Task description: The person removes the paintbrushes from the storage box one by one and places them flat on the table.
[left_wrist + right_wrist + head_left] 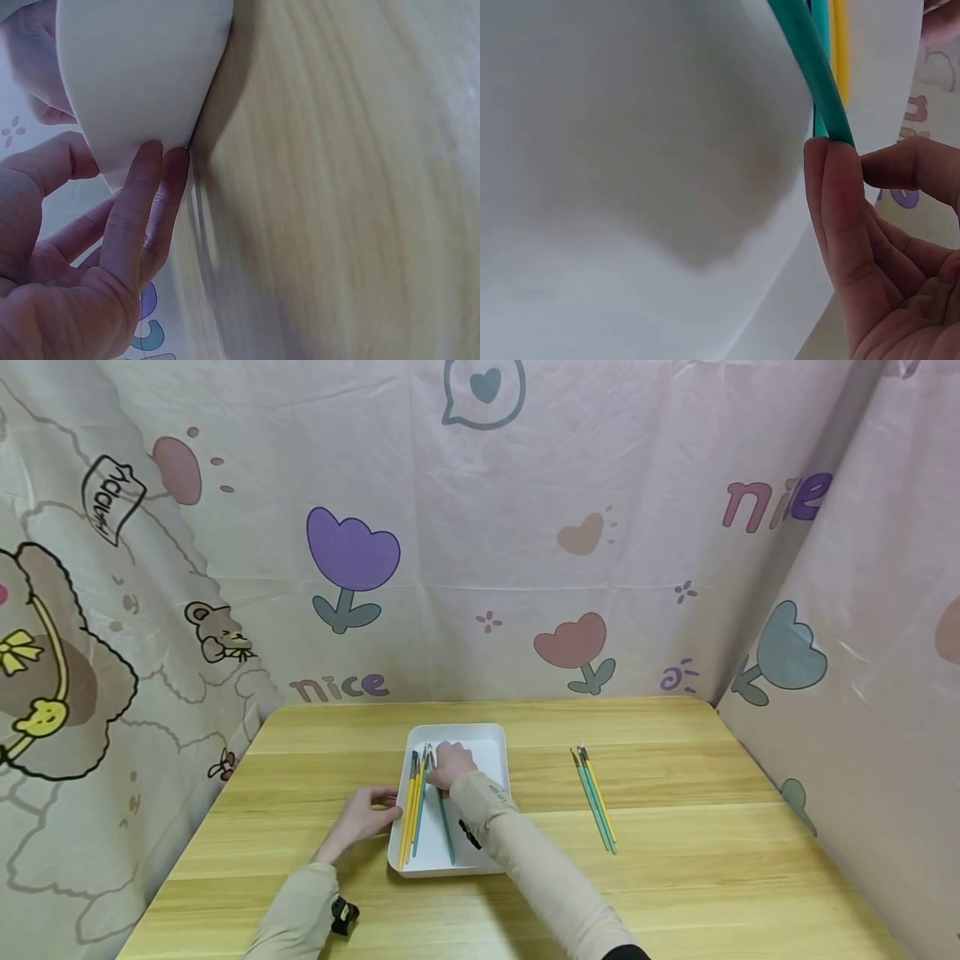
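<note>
Right hand (453, 766): fingers pinching green brush (815, 71). Left hand (362, 817): fingers gripping tray (488, 747). Apparent step: laying brush in; next, likely, release.

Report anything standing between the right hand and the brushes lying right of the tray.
Only the white tray's right rim stands between the right hand, which pinches a green brush, and the brushes on the table; nothing else visible does.

Left fingers (125, 229) nearly straight, right fingers (847, 210) (with the thumb (911, 165)) in a pinch.
</note>
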Demonstrator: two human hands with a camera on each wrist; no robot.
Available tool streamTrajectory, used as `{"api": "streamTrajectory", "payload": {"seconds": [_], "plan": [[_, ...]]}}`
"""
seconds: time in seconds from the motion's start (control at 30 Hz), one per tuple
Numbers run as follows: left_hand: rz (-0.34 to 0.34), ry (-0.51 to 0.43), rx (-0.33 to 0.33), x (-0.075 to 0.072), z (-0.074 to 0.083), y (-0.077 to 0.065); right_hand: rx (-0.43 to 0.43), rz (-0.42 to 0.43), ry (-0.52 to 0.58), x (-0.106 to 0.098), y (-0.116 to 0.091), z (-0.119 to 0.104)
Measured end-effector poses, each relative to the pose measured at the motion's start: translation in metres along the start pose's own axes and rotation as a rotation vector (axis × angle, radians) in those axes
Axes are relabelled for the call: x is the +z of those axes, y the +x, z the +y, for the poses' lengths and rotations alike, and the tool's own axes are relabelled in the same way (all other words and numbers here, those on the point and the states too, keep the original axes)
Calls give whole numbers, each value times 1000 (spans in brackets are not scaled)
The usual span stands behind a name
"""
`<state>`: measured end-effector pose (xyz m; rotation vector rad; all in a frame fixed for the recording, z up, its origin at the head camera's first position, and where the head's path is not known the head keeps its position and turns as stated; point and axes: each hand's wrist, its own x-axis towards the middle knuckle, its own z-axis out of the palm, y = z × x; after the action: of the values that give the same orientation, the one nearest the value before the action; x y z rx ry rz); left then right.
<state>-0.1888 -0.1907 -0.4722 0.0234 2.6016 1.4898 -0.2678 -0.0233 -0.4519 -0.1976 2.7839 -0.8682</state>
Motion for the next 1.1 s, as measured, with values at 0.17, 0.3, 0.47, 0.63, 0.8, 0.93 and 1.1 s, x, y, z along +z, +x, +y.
{"api": "streamTrajectory", "payload": {"seconds": [0.17, 0.3, 0.47, 0.63, 0.8, 0.93, 1.1], "plan": [[1, -4, -12, 1, -1, 1, -5, 3, 36, -8, -4, -1], [3, 4, -9, 0, -1, 1, -20, 14, 27, -14, -7, -3], [1, 5, -8, 0, -1, 1, -35, 24, 54, -21, -11, -7], [1, -4, -5, 0, -1, 1, -46, 33, 72, -27, -15, -9], [-4, -13, 4, 0, -1, 1, -63, 62, 63, -34, -19, -11], [-5, -12, 11, 0, -1, 1, -80, 86, 61, -40, -23, -12], [0, -4, 15, 0, -3, 2, -96, 98, 74, -46, -27, -13]]}}
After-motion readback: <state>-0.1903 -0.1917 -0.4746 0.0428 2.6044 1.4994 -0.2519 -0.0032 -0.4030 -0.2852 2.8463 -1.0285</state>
